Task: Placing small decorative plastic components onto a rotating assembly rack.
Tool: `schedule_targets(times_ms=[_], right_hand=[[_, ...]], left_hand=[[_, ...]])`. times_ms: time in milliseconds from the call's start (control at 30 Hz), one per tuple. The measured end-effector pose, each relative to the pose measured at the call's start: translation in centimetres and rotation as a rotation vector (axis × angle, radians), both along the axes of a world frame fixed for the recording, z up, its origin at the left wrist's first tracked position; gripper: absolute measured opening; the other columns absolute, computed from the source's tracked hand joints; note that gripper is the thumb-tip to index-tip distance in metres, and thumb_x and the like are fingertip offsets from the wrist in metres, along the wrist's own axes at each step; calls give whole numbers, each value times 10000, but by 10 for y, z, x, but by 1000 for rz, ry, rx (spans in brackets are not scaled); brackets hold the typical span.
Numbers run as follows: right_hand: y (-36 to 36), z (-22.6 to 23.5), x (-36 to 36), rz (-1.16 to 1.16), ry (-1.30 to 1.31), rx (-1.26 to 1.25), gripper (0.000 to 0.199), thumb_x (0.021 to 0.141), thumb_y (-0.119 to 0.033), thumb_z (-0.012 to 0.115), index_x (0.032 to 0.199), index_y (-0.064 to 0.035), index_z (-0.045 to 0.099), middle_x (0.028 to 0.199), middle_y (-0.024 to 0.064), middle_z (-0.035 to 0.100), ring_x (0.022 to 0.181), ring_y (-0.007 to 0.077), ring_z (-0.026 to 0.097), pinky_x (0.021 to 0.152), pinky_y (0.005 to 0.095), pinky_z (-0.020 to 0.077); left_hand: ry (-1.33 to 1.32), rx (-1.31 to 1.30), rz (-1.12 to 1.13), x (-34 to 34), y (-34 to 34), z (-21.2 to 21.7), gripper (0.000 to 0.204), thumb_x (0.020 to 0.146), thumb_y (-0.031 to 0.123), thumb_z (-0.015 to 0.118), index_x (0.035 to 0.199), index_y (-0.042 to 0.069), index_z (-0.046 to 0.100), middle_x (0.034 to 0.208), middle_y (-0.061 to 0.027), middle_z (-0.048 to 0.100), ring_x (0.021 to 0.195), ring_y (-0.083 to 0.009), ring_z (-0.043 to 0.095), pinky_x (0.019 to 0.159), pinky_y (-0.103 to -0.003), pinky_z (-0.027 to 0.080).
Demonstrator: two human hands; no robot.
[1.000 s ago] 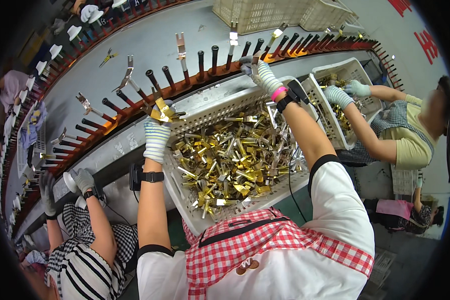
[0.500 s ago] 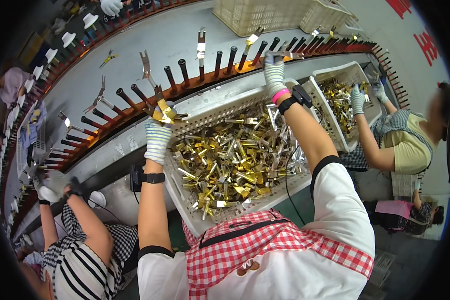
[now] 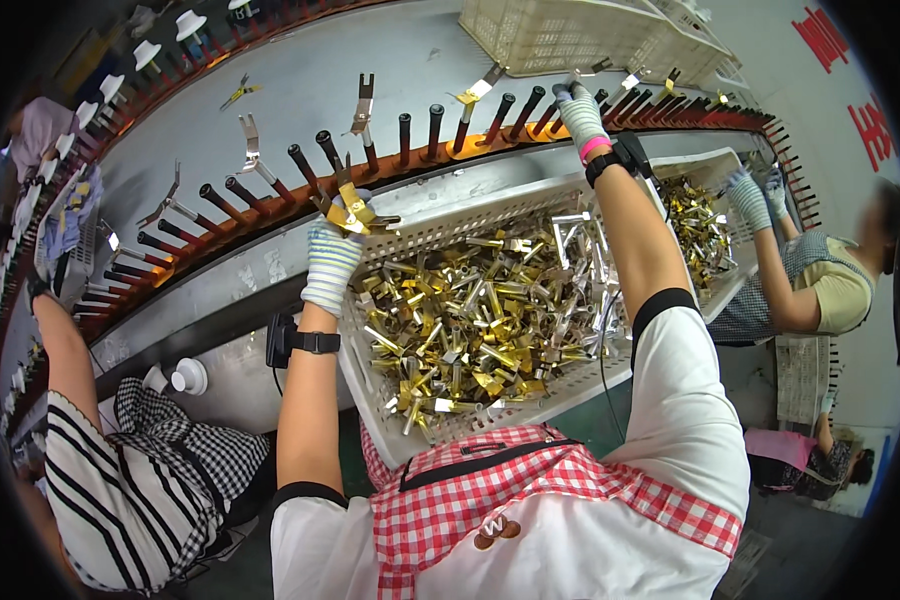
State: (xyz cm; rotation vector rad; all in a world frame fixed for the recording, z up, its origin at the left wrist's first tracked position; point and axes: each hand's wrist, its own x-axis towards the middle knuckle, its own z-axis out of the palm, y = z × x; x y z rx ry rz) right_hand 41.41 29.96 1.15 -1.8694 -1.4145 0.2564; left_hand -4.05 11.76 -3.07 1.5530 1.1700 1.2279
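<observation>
The person's left hand (image 3: 332,262), in a white knitted glove with blue flecks, is closed around a small bunch of gold-coloured metal clips (image 3: 355,212), held just above the far left corner of a white perforated plastic crate (image 3: 390,400). The crate sits in front of the person's chest and is heaped with more of the same shiny gold and silver stamped pieces (image 3: 480,310), too many and too tangled to count.

The right hand (image 3: 581,112), in a matching glove with a pink cuff, reaches far and to the right, up to the curved orange rail of dark upright pegs (image 3: 407,140). Its fingers are curled at a peg, but whether they pinch a part there cannot be told. Each wrist carries one black band: two in all.

The rail curves from the near left to the far right. Roughly half a dozen pegs already carry a metal piece on top, among them one at the far middle (image 3: 364,100); the other pegs nearby stand bare.

Two other workers flank the person: one in a black-and-white striped top (image 3: 120,490) at the near left, and one in a yellow shirt (image 3: 842,295) at the right, both gloved hands in a second white crate (image 3: 705,225). A third, empty-looking white crate (image 3: 560,30) stands at the far side.
</observation>
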Motion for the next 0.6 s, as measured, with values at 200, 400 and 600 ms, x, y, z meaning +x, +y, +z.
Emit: schedule_targets(times_ms=[200,400,600], right_hand=[[-2,-10,5,53,-156,-285,374,906,-372,519,1114,-83,634,1102,212,633,1055,395,579,904,433,462],[-110,55,-69,480,-120,-525,357,923,-345,538,1079,-40,640,941,195,676,877,343,656,800,394,507],[-192,13,-52,586,-938,-638,385,841,-363,644,1021,-23,648,912,202,682,895,329,668,784,438,529]], left_hand=[[287,21,58,-6,20,-39,251,899,20,542,1145,33,590,993,-35,656,896,-124,622,835,-276,516],[204,44,67,-6,0,-7,285,877,-26,539,1148,34,601,982,-37,666,895,-126,635,814,-279,519],[313,79,155,4,-3,-5,338,809,50,625,1142,2,597,933,-102,688,842,-195,657,774,-305,513]])
